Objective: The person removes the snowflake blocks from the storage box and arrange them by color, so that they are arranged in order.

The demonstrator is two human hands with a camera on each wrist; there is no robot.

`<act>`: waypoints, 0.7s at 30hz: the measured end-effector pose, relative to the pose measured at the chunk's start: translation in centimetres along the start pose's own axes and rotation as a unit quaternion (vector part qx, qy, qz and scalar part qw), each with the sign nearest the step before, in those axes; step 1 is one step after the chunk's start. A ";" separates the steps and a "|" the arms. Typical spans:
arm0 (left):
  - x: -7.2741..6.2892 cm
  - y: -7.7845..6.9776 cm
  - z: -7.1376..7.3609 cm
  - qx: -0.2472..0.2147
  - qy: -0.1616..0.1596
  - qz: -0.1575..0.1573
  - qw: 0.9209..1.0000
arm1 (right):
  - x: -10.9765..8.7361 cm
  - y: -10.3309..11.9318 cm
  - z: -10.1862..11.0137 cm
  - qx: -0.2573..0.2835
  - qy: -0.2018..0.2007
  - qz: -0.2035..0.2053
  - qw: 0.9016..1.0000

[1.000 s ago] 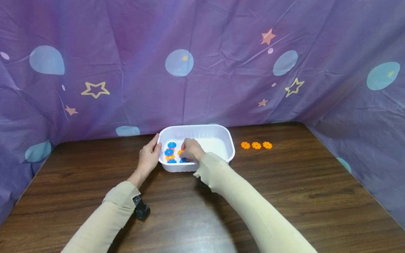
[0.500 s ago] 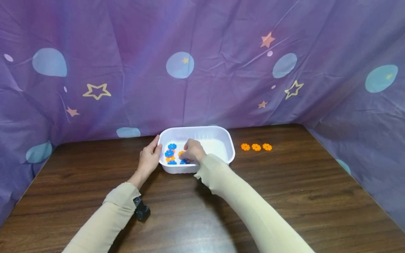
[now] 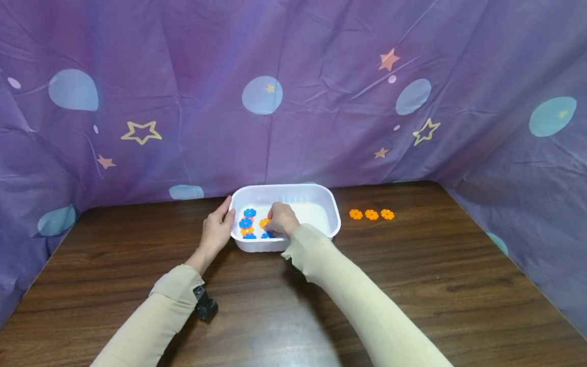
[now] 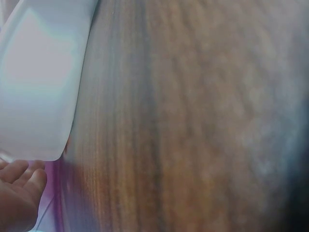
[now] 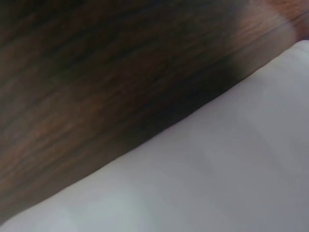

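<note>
The right hand (image 3: 282,219) dips into the white tub (image 3: 261,245) in the middle of the frame. Its fingers bend down beside an orange piece (image 3: 264,223) and a blue piece (image 3: 266,235), both shaped like flowers. I think the step now is picking out a piece. The next move seems to need a neat pinch on just one, without bumping the pile (image 3: 245,223) of blue and orange pieces at the tub's left end.

The left hand (image 3: 217,228) is mostly open, fingers nearly straight, resting against that end. It looks like it keeps the tub steady. Three orange flowers (image 3: 371,214) sit in a row on the bench (image 3: 412,285), right of the tub.

The right fingertips are hidden, so I can't tell if they hold anything. The right wrist view is blurry and shows no fingers. The left wrist view cuts off part of the left hand.
</note>
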State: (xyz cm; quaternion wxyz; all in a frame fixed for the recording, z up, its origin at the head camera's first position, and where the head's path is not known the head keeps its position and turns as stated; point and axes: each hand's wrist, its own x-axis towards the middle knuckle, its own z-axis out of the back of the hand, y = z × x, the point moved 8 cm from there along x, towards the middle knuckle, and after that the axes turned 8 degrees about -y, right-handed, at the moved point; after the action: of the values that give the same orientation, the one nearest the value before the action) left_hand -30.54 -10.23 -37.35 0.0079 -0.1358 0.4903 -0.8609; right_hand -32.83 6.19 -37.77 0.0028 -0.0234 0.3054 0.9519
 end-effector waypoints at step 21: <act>0.0 0.1 -0.1 0.004 0.001 0.003 1.000 | 0.5 -0.6 0.4 0.115 -0.021 -0.024 0.993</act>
State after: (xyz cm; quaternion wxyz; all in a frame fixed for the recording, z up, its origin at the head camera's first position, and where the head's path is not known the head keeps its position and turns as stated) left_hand -30.53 -10.24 -37.51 0.0108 -0.1338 0.4872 -0.8629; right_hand -33.31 6.92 -37.84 0.0352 -0.0104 0.4119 0.9105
